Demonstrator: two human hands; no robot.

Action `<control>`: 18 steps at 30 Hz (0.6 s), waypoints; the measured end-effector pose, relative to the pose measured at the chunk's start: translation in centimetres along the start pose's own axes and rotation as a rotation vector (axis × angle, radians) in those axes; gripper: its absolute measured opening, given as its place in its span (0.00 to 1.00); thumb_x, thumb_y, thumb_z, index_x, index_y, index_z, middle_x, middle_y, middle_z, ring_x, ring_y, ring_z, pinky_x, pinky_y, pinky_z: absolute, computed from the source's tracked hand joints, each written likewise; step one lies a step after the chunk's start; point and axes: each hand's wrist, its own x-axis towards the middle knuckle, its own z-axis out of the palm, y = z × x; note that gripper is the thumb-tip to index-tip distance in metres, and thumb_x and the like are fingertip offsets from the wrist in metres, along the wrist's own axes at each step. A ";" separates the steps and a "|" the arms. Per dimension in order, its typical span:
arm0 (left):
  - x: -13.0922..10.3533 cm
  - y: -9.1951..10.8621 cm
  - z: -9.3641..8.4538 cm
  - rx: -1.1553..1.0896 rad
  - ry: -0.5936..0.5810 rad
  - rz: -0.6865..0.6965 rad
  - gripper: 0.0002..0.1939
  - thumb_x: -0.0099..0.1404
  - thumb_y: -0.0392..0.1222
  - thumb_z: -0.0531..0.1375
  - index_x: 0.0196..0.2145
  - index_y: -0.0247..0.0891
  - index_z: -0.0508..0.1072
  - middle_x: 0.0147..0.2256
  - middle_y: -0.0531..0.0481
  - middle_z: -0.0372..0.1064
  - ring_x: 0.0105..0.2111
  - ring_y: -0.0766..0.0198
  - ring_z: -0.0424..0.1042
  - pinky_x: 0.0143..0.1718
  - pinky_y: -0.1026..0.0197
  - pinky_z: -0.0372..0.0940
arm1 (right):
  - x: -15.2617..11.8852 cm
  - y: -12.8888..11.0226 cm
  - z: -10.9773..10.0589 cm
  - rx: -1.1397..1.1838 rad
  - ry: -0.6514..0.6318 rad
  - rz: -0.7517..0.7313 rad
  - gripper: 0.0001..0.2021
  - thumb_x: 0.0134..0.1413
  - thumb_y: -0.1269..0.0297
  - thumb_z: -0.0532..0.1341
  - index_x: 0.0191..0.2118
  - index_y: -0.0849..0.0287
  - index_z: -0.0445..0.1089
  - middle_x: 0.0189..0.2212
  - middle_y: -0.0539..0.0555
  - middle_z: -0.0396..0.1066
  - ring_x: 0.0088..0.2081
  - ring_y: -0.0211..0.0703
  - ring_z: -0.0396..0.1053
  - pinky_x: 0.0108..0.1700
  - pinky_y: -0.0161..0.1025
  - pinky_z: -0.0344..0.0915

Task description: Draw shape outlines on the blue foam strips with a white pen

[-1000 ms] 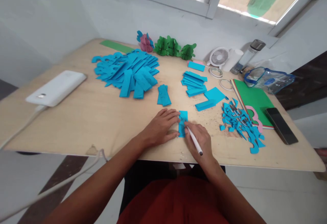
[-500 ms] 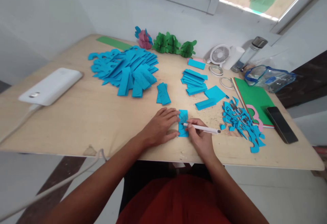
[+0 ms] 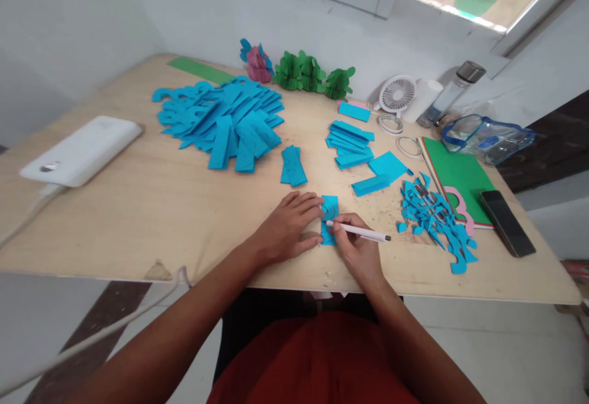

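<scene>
A small blue paper strip lies upright before me on the table, with dark curved lines drawn on it. My left hand lies flat beside it, fingers stretched out and tips on its left edge. In my right hand a white pen is pinched, its tip at the strip's middle. Part of the strip is hidden behind the right fingers. Just beyond my hands rests a short stack of marked blue strips. Folded blue strips are piled farther back.
Left of centre spreads a large heap of blue cut paper. Blue scraps lie to the right, near a green sheet stack and a phone. A white power bank with a cable stands left. Along the wall are a fan and bottle.
My right hand's pen has shifted slightly left across the strip, its back end lower left than before. The left hand stays on the strip. The camera view has tilted a little.
</scene>
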 end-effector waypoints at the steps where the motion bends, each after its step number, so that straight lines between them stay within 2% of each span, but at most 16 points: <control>1: 0.0 0.0 0.0 -0.001 0.001 0.001 0.20 0.61 0.46 0.61 0.50 0.37 0.69 0.59 0.37 0.65 0.62 0.47 0.59 0.63 0.40 0.51 | 0.0 0.0 0.0 -0.001 -0.003 -0.001 0.06 0.58 0.61 0.59 0.35 0.56 0.70 0.29 0.51 0.75 0.32 0.41 0.73 0.36 0.38 0.69; 13: 0.0 -0.1 0.2 -0.010 0.004 0.001 0.21 0.61 0.45 0.61 0.51 0.36 0.69 0.59 0.36 0.65 0.62 0.46 0.59 0.63 0.39 0.51 | 0.0 0.4 0.0 -0.072 -0.012 -0.037 0.06 0.59 0.61 0.58 0.35 0.55 0.70 0.30 0.51 0.75 0.33 0.42 0.74 0.38 0.38 0.70; 18: 0.0 -0.1 0.2 -0.012 0.004 -0.006 0.22 0.61 0.45 0.62 0.51 0.37 0.68 0.59 0.37 0.65 0.62 0.46 0.59 0.63 0.39 0.51 | -0.1 0.3 0.0 -0.139 -0.005 -0.070 0.06 0.59 0.62 0.58 0.36 0.55 0.70 0.30 0.52 0.75 0.32 0.42 0.73 0.36 0.38 0.69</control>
